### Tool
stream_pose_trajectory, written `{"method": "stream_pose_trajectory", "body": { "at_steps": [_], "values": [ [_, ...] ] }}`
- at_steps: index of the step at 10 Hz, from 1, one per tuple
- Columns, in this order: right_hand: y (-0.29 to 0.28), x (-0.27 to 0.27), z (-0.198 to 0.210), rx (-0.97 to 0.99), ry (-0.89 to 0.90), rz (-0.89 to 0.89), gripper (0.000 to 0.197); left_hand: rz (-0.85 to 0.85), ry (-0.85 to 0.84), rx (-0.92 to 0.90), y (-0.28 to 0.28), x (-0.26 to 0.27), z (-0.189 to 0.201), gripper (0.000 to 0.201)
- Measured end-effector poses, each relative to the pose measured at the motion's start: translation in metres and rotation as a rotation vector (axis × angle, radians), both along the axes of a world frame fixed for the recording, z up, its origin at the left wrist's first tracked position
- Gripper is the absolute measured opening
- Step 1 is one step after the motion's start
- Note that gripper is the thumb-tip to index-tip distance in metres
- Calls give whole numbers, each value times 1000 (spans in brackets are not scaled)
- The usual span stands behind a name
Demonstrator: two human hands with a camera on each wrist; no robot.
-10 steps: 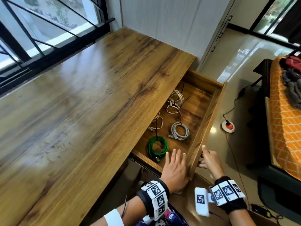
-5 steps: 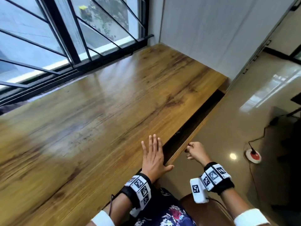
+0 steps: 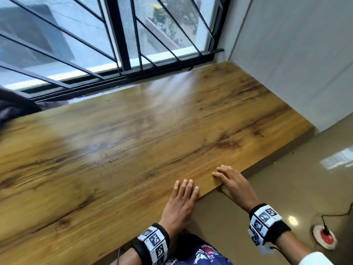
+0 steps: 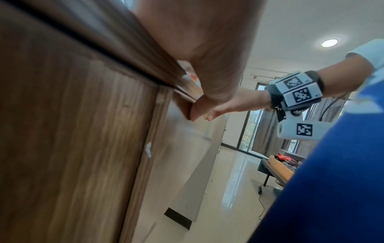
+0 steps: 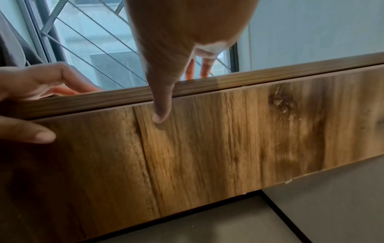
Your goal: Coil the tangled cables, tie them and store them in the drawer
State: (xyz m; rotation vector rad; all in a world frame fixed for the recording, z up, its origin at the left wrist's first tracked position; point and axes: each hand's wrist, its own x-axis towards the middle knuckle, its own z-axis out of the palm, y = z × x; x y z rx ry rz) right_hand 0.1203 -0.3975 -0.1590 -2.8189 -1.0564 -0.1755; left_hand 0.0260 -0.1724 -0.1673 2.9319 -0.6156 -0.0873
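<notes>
No cable is in view. The drawer front (image 5: 228, 139) sits flush under the wooden desk top (image 3: 133, 150), so the drawer is closed. My left hand (image 3: 186, 187) lies flat on the desk's front edge with straight fingers. In the right wrist view its thumb (image 5: 37, 136) hangs down over the front. To its right, my right hand (image 3: 227, 176) rests its fingers on the same edge. Its thumb (image 5: 161, 113) points down and touches the drawer front. Both hands hold nothing.
A barred window (image 3: 124, 44) runs along the desk's far side and a pale wall (image 3: 296, 64) closes its right end. On the glossy floor at the right lies a red and white socket (image 3: 324, 236) with a black cord. A dark cloth (image 3: 11, 106) shows at far left.
The drawer went from wide open, with coiled cables inside, to closed. Both hands came off the drawer front onto the desk's edge. The head view swung up toward the window.
</notes>
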Motion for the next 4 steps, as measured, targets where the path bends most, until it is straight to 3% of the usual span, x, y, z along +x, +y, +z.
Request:
{"method": "stream_pose_trajectory", "body": {
  "at_steps": [2, 4],
  "values": [
    [-8, 23, -6, 8, -117, 155, 43, 23, -96, 119, -5, 1, -11, 57],
    [-8, 23, -11, 141, -62, 166, 46, 46, -112, 34, -1, 5, -3, 59]
  ]
}}
